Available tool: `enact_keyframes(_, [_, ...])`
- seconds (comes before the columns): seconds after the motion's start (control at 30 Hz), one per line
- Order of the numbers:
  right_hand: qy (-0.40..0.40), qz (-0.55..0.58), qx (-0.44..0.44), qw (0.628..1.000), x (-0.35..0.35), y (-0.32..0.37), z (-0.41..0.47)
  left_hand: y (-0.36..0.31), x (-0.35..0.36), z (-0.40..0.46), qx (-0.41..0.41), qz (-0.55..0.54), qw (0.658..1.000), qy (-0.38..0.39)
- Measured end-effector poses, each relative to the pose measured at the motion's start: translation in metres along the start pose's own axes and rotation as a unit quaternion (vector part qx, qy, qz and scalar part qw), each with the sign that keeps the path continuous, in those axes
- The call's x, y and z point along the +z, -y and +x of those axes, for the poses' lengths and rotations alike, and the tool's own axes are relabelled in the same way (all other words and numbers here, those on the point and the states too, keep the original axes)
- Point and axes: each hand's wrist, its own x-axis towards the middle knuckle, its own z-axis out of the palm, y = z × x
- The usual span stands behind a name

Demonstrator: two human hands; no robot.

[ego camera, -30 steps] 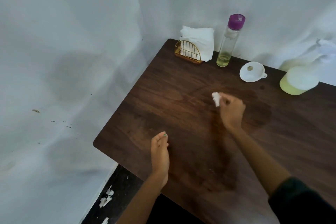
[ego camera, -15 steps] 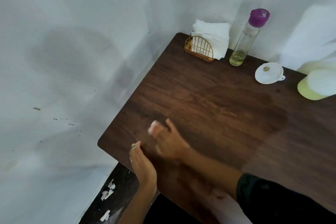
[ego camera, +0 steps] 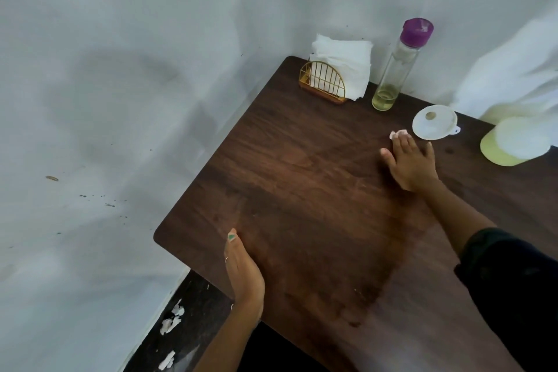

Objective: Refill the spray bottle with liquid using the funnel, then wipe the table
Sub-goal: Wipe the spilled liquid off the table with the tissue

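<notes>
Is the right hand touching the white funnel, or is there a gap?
Apart. The head view shows dark table between the right hand and the funnel.

I see my right hand pressing a small tissue wad flat on the bench near the funnel; my left hand rests open at the near edge

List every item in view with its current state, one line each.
Tall bottle: upright, purple cap on, little yellowish liquid at bottom.
Funnel: lying on table, not in use.
Napkin holder: upright, stocked with napkins.
Table: darker patch, possibly damp.
Right hand: flat, pressing tissue.
Left hand: open, at table edge.
</notes>
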Motion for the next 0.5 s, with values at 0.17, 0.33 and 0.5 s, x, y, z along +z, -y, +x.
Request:
enact_keyframes(0.17, [-0.004, 0.074, -0.127, 0.989, 0.026, 0.083, -0.054, 0.006, 0.008, -0.005, 0.010, -0.012, 1.000, 0.021])
enact_keyframes(0.33, [0.058, -0.002, -0.492, 0.869, 0.083, 0.159, -0.204, 0.004, 0.013, -0.011, 0.024, -0.021, 0.999, 0.016])
enact_keyframes(0.5, [0.023, -0.051, -0.536, 0.843, 0.078, 0.111, -0.182, 0.000, 0.016, -0.019, 0.015, -0.031, 0.999, 0.021])
